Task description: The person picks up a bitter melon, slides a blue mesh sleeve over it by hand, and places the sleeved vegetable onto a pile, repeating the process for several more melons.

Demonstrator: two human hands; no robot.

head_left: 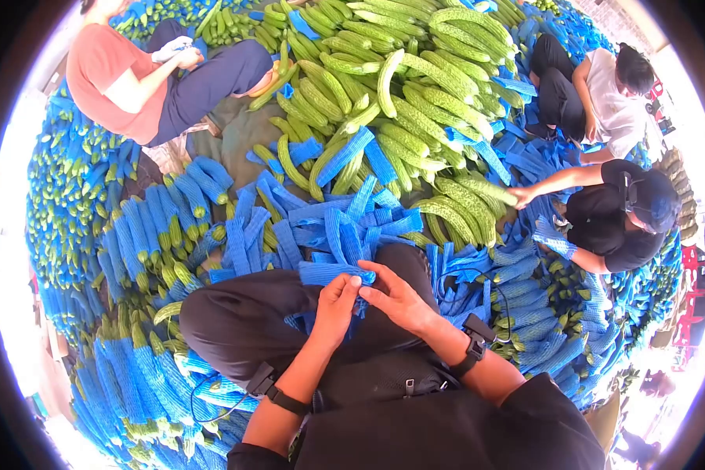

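My left hand [335,308] and my right hand [395,298] meet over my lap, both pinching the same blue foam net sleeve [329,272]. The sleeve lies flat across my dark trousers [243,317], and its near edge is gripped between my fingertips. More empty blue sleeves [333,223] are heaped just beyond my knees. Behind them rises a big pile of green bitter gourds [415,102].
Gourds in blue sleeves [145,227] lie in rows to my left and around my right side [540,313]. A person in a red top [110,78] sits far left. Two people in dark and white tops [619,211] sit on the right, one reaching into the pile.
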